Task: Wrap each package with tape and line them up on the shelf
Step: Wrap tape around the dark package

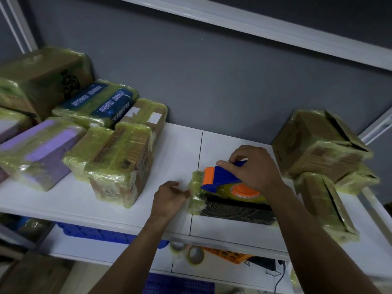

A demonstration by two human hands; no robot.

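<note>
On the white shelf [169,149], the right hand [256,170] covers part of the tape dispenser [220,177], fingers clamped on it, atop the black package [233,209]. The left hand [169,196] meets the package's taped end; blur hides whether its fingers pinch.

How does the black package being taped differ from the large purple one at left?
The black package shows yellowish tape mainly at its left end; the purple package has tape across several spots. The black package carries the tape dispenser, gripped by the right hand, with the left hand at its end; the purple package lies untouched. Both lie flat on the white shelf.
</note>
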